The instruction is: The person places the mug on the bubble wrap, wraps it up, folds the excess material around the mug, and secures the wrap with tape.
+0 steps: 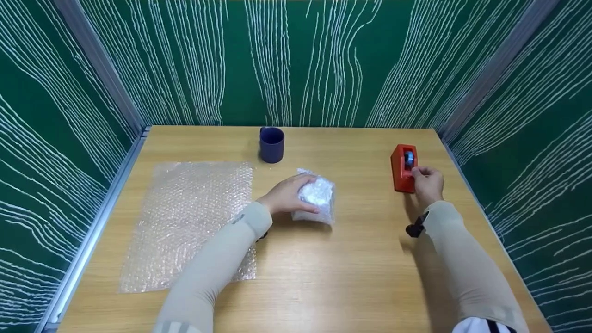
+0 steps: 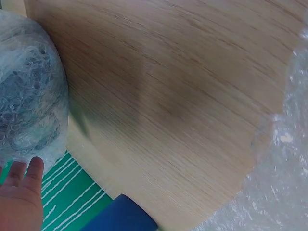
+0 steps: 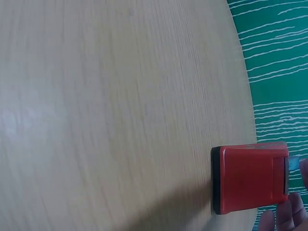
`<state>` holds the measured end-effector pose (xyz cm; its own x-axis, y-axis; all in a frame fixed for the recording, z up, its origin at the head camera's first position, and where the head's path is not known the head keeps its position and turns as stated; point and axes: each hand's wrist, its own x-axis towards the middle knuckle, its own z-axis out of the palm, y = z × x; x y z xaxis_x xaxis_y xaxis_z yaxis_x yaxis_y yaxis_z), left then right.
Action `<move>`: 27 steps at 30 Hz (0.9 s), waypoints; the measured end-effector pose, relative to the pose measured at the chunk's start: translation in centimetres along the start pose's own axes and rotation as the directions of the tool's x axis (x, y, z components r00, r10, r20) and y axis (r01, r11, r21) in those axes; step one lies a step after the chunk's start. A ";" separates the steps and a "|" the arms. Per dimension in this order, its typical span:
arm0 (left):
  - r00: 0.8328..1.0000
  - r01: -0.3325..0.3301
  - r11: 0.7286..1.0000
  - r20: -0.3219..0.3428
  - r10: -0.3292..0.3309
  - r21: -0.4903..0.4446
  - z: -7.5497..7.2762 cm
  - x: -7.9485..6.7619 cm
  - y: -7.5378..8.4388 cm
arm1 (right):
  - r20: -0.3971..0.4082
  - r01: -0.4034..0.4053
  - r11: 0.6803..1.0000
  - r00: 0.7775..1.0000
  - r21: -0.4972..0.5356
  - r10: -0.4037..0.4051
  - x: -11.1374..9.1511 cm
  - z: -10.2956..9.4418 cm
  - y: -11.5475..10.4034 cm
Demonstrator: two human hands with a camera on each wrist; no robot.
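My left hand [image 1: 289,194] grips a bubble-wrapped bundle [image 1: 321,199] near the middle of the table, thumb on the near side and fingers over the far side. What lies inside the wrap is hidden. In the left wrist view the bundle [image 2: 29,91] fills the left edge, with fingertips [image 2: 34,171] against it. At the right, my right hand [image 1: 429,182] is at the front of a red tape dispenser [image 1: 403,173]. Its thumb and finger pinch the end of the tape, a short bluish piece of tape [image 3: 293,163] at the dispenser's cutting edge in the right wrist view.
A flat sheet of bubble wrap [image 1: 194,222] covers the table's left part, partly under the left forearm. Behind the bundle stands a dark blue mug [image 1: 272,147]. Green walls with white wavy lines [image 1: 268,60] enclose the wooden table [image 1: 314,286] at the back and sides.
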<state>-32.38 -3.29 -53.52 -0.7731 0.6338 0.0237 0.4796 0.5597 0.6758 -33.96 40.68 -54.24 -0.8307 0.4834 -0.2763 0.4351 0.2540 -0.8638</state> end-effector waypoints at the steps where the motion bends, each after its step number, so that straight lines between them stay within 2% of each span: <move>1: 1.000 -0.002 1.000 0.000 0.002 0.000 0.0 0.0 0.0 | 0.005 -0.012 1.000 1.000 0.002 0.012 -0.2 -0.1 0.0; 4: 1.000 -0.003 1.000 0.000 0.003 -0.004 0.1 0.0 0.0 | 0.024 -0.047 0.999 0.999 0.026 0.046 -0.7 -0.3 0.0; 10: 1.000 0.015 1.000 -0.006 -0.015 -0.005 0.1 -0.2 0.0 | 0.054 -0.068 0.993 0.997 0.100 0.063 -1.9 -0.7 0.3; 19: 0.999 0.036 0.999 -0.002 -0.036 0.005 0.2 -0.1 -0.2 | 0.049 -0.080 0.995 0.996 0.067 0.077 -3.9 -1.6 0.5; 27: 1.000 0.015 1.000 0.006 -0.015 0.005 0.1 -0.2 0.2 | -0.032 0.051 0.998 0.998 -0.036 -0.052 -5.0 -2.0 1.3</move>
<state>-32.13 -3.24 -53.43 -0.7774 0.6289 0.0092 0.4704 0.5717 0.6722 -28.50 40.29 -53.16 -0.8405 0.4963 -0.2175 0.4047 0.3082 -0.8609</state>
